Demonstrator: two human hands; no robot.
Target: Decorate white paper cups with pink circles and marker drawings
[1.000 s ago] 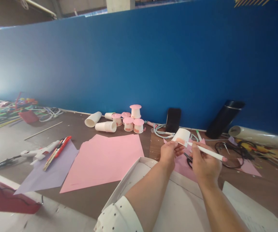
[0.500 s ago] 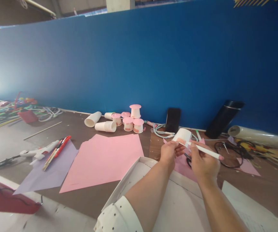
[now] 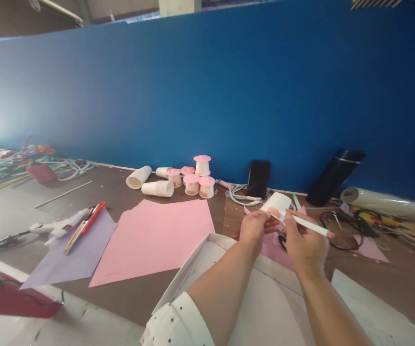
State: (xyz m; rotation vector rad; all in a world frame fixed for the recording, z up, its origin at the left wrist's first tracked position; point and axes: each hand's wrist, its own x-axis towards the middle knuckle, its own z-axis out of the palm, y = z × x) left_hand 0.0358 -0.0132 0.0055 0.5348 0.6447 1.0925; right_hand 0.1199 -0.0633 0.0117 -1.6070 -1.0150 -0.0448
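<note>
My left hand [image 3: 257, 230] grips a white paper cup [image 3: 278, 201] near its rim, the cup tilted with its base up and away. A pinkish-orange patch shows on the cup's side. In my right hand [image 3: 306, 242] is a white marker [image 3: 310, 225] with a pink end, its tip against or very near that patch; my fingers hide the exact contact. Behind the hands, several small paper cups with pink paper discs on top [image 3: 202, 166] stand grouped by the blue wall, some stacked.
A pink sheet [image 3: 157, 240] and a purple sheet [image 3: 73, 254] lie left, with a red utility knife [image 3: 84, 226] and a glue gun [image 3: 61, 225]. Loose cups [image 3: 157, 188] lie behind. A phone [image 3: 258, 179] and a black bottle [image 3: 336, 177] lean against the wall.
The cup has shifted slightly to the right and turned a little in my left hand. My right hand and the marker stay almost in place.
</note>
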